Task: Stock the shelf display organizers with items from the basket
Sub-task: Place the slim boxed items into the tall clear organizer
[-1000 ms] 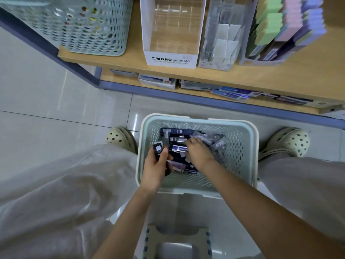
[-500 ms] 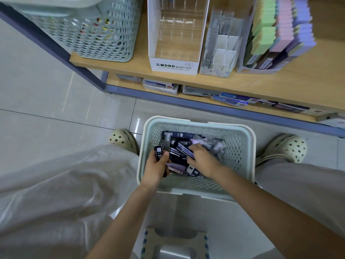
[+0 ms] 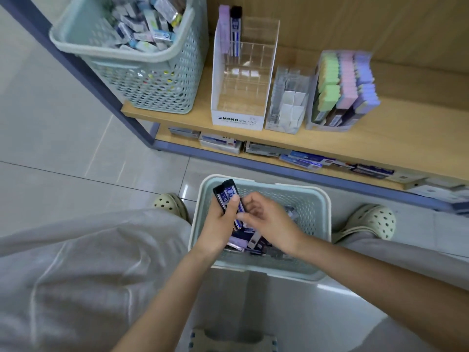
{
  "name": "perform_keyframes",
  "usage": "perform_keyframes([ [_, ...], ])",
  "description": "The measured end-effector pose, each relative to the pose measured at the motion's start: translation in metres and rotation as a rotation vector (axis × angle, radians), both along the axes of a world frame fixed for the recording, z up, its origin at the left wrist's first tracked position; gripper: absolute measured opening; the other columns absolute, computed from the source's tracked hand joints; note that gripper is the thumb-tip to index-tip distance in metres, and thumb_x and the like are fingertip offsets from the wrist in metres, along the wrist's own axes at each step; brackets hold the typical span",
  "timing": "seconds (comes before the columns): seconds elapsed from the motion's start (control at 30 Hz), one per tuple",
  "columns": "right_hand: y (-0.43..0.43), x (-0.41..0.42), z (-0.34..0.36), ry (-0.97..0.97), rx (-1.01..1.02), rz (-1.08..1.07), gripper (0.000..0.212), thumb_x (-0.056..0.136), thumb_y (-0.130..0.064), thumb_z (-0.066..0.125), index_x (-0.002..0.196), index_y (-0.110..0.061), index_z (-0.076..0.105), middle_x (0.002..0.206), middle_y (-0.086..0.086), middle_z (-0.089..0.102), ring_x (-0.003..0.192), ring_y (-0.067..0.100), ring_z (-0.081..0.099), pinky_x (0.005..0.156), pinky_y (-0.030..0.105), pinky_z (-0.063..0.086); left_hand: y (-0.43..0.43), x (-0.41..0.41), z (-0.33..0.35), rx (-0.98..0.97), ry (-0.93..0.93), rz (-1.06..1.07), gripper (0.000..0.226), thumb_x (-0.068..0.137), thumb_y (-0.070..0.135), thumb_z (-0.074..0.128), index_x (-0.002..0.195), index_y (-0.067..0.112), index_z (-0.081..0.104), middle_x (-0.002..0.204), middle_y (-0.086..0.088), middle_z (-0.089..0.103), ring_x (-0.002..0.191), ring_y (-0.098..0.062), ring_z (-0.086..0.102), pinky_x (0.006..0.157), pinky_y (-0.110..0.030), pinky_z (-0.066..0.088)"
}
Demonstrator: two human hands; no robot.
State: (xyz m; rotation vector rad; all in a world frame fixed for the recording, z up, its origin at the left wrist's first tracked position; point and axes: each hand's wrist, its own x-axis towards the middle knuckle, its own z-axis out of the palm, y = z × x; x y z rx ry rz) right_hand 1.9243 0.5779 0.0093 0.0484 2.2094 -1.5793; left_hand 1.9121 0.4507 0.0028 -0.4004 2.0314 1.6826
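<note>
Hands first: my left hand point(image 3: 217, 226) grips a small stack of dark lead cases point(image 3: 224, 195), held upright over the floor basket point(image 3: 327, 224). My right hand point(image 3: 270, 222) curls in beside it, fingertips pinching the lower end of one case in that stack. More cases lie loose in the basket. Beyond, on the shelf point(image 3: 380, 138), the clear organizer point(image 3: 237, 120) holds two standing cases point(image 3: 232, 29) in its back left corner.

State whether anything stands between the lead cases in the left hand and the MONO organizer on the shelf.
Nothing visible does. The lead cases in the left hand are above the basket; only open air lies up to the MONO organizer.
</note>
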Motion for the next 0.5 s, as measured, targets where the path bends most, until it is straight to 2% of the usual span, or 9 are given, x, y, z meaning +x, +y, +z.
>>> perform_keyframes([
  [0.07, 0.011, -0.001, 0.016, -0.011, 0.028, 0.034, 0.012, 0.087, -0.015, 0.065, 0.093, -0.013, 0.054, 0.083, 0.001, 0.062, 0.078, 0.018, 0.062, 0.078, 0.037, 0.053, 0.003, -0.001, 0.010, 0.014, 0.038, -0.026, 0.029, 0.097, 0.029, 0.046, 0.112, 0.006, 0.054, 0.102, -0.011, 0.065, 0.090, -0.013, 0.062, 0.081, -0.020, 0.049],
  [0.13, 0.020, -0.001, 0.031, -0.025, 0.060, 0.058, 0.018, 0.085, -0.014, 0.068, 0.091, -0.017, 0.051, 0.075, 0.000, 0.058, 0.069, 0.014, 0.060, 0.073, 0.037, 0.052, 0.008, -0.002, 0.021, 0.020, 0.088, -0.081, 0.027, 0.096, 0.028, 0.049, 0.108, 0.006, 0.056, 0.099, -0.012, 0.066, 0.092, -0.018, 0.062, 0.085, -0.031, 0.048],
  [0.17, 0.023, -0.001, 0.039, -0.028, 0.083, 0.057, 0.025, 0.083, -0.015, 0.070, 0.093, -0.021, 0.048, 0.073, -0.002, 0.057, 0.066, 0.012, 0.058, 0.070, 0.034, 0.052, 0.010, -0.002, 0.026, 0.029, 0.112, -0.104, 0.025, 0.095, 0.027, 0.050, 0.107, 0.007, 0.056, 0.097, -0.009, 0.065, 0.091, -0.018, 0.062, 0.084, -0.030, 0.048],
  [0.27, 0.033, -0.005, 0.066, 0.015, 0.190, 0.077, 0.046, 0.081, -0.017, 0.072, 0.111, -0.026, 0.038, 0.080, -0.003, 0.061, 0.065, 0.007, 0.062, 0.061, 0.020, 0.051, 0.018, -0.004, 0.045, 0.061, 0.185, -0.157, 0.023, 0.096, 0.024, 0.049, 0.113, 0.010, 0.055, 0.100, -0.003, 0.065, 0.091, -0.011, 0.061, 0.074, -0.013, 0.047],
  [0.3, 0.035, -0.007, 0.075, 0.048, 0.224, 0.091, 0.056, 0.082, -0.016, 0.071, 0.122, -0.027, 0.034, 0.089, -0.005, 0.061, 0.068, 0.005, 0.064, 0.062, 0.018, 0.052, 0.020, -0.006, 0.052, 0.070, 0.209, -0.183, 0.022, 0.096, 0.023, 0.048, 0.116, 0.013, 0.052, 0.102, 0.000, 0.064, 0.091, -0.007, 0.061, 0.071, -0.009, 0.046],
  [0.37, 0.039, -0.010, 0.092, 0.146, 0.299, 0.123, 0.082, 0.082, -0.013, 0.070, 0.143, -0.031, 0.017, 0.111, -0.011, 0.053, 0.076, 0.006, 0.066, 0.071, 0.026, 0.056, 0.024, -0.011, 0.067, 0.076, 0.262, -0.252, 0.022, 0.097, 0.021, 0.047, 0.119, 0.021, 0.047, 0.100, 0.010, 0.062, 0.084, 0.007, 0.059, 0.066, -0.004, 0.045],
  [0.4, 0.040, -0.011, 0.100, 0.214, 0.345, 0.149, 0.090, 0.083, -0.012, 0.070, 0.146, -0.035, 0.010, 0.118, -0.010, 0.049, 0.082, 0.009, 0.067, 0.077, 0.030, 0.056, 0.025, -0.015, 0.074, 0.068, 0.294, -0.295, 0.023, 0.097, 0.020, 0.047, 0.119, 0.023, 0.045, 0.097, 0.014, 0.060, 0.081, 0.012, 0.058, 0.066, -0.003, 0.044],
  [0.43, 0.041, -0.013, 0.107, 0.283, 0.378, 0.170, 0.090, 0.083, -0.012, 0.070, 0.146, -0.037, 0.010, 0.124, -0.007, 0.049, 0.088, 0.011, 0.066, 0.083, 0.033, 0.054, 0.026, -0.020, 0.080, 0.059, 0.324, -0.331, 0.022, 0.097, 0.018, 0.048, 0.118, 0.023, 0.044, 0.095, 0.016, 0.059, 0.081, 0.014, 0.057, 0.068, -0.004, 0.043],
  [0.5, 0.043, -0.019, 0.119, 0.383, 0.384, 0.152, 0.074, 0.084, -0.010, 0.068, 0.143, -0.032, 0.028, 0.122, -0.003, 0.053, 0.091, 0.009, 0.064, 0.087, 0.033, 0.052, 0.026, -0.031, 0.093, 0.053, 0.394, -0.377, 0.022, 0.096, 0.016, 0.049, 0.118, 0.020, 0.045, 0.098, 0.010, 0.059, 0.092, 0.002, 0.057, 0.079, -0.013, 0.044],
])
